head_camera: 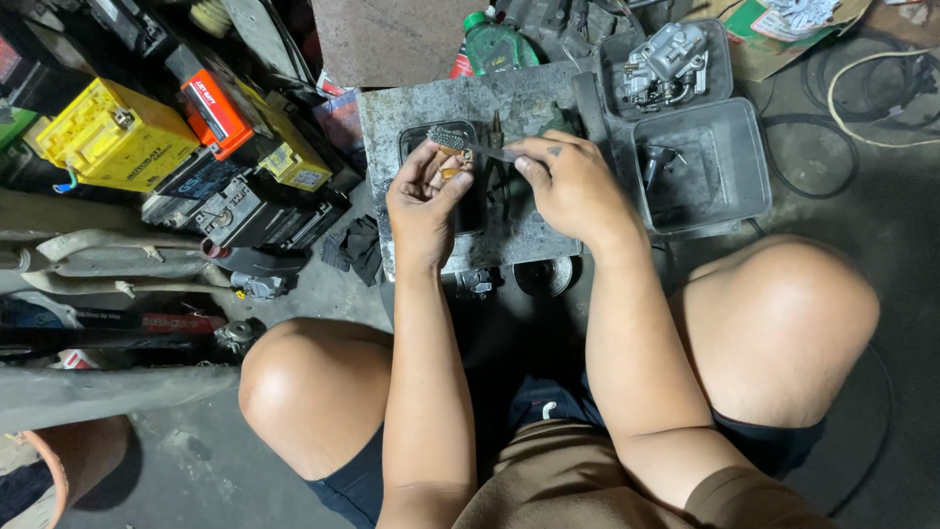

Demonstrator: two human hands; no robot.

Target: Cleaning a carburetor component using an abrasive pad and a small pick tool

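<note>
Dim workshop floor, grimy metal slab [431, 103] w/ grey trays [744, 167]. Left hand [423, 206] pinches a small brass part [450, 171] over a black dish [411, 137]; right hand [573, 186] grips a toothbrush [460, 140], bristles at the part. Scrubbing looks midway; carburetor [666, 64] sits apart in far tray.

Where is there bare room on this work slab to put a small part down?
The slab is bare at its far left, behind the small black tray. The grey tray holds only one dark part. Crowded: under both hands, and the carburetor tray.
</note>
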